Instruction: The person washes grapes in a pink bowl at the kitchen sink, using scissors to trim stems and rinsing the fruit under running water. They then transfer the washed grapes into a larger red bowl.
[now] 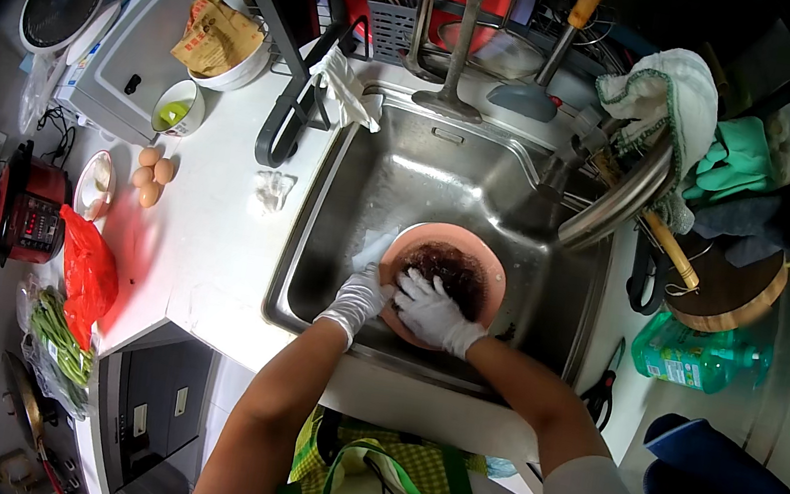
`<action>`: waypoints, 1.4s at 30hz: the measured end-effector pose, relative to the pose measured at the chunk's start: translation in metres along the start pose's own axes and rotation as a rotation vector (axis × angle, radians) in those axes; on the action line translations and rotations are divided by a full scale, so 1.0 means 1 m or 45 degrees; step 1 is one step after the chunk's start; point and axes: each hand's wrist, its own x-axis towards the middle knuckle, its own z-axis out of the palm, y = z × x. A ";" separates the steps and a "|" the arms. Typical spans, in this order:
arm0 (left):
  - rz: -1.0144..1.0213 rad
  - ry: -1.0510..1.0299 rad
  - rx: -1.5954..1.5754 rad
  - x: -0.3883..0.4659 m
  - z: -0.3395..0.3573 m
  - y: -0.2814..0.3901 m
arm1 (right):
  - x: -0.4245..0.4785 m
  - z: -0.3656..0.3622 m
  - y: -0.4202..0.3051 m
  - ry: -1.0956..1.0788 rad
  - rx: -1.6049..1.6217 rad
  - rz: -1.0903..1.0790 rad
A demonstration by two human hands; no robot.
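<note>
A pink-orange basin sits in the stainless steel sink. It holds dark, wet, leafy-looking food that I cannot identify more closely. My left hand, in a white glove, grips the basin's left rim. My right hand, gloved the same way, lies inside the basin with its fingers spread over the dark food, and its fingertips are partly in it. Whether the right hand grasps any of the food cannot be made out. A few dark scraps lie on the sink floor right of the basin.
The tap arches in from the right, draped with a white cloth. A ladle and a spatula hang behind the sink. Several eggs lie on the left counter. Scissors and a green soap bottle are at right.
</note>
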 end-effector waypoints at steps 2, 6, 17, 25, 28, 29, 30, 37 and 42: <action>0.005 0.032 -0.015 -0.001 0.002 -0.006 | 0.007 -0.021 0.026 0.147 -0.082 -0.087; 0.048 0.101 0.010 0.000 0.004 -0.005 | -0.006 -0.008 0.015 0.161 -0.210 0.308; 0.036 0.079 -0.116 -0.013 -0.010 0.004 | -0.012 -0.052 0.035 0.299 -0.061 0.268; 0.395 0.015 -0.898 -0.010 0.005 0.007 | -0.067 -0.015 0.095 0.689 1.072 1.188; 0.157 -0.155 -1.129 -0.016 -0.007 0.002 | -0.070 -0.041 0.078 0.851 1.525 1.116; 0.171 -0.138 -1.141 -0.015 -0.007 -0.005 | -0.070 -0.054 0.070 0.922 1.573 1.083; 0.236 -0.182 -1.352 -0.024 -0.013 0.003 | -0.074 -0.069 0.064 0.980 1.606 1.019; 0.228 -0.240 -1.658 -0.073 -0.061 0.011 | -0.075 -0.101 0.062 1.110 1.996 0.869; 0.313 0.063 -1.686 -0.089 -0.088 -0.021 | -0.078 0.011 0.092 0.208 2.083 1.292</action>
